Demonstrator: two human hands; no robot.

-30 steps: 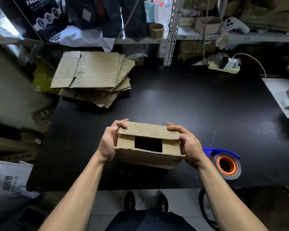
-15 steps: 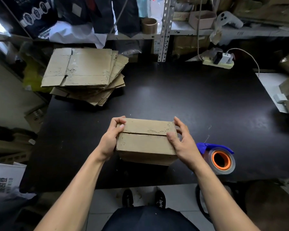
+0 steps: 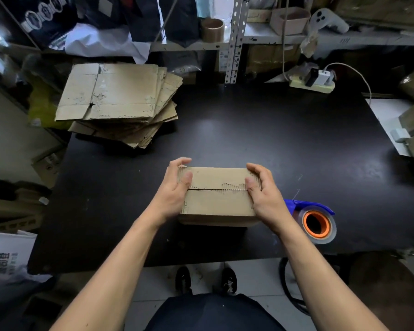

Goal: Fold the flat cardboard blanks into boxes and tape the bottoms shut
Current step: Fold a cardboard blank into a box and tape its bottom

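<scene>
One box folded, no tape on it yet

The brown cardboard box (image 3: pixel 216 195) sits on the black table (image 3: pixel 273 144), its flaps meeting in a thin line. The left hand (image 3: pixel 175 189) and right hand (image 3: pixel 264 192) curl around its ends. The tape dispenser (image 3: pixel 314 220) waits just beside it. Many flat, bumpy-edged cardboard blanks (image 3: pixel 120 101) are left.

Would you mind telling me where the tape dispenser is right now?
In the head view, the tape dispenser lies on the black table near its front edge, just right of the right hand holding the box.
</scene>
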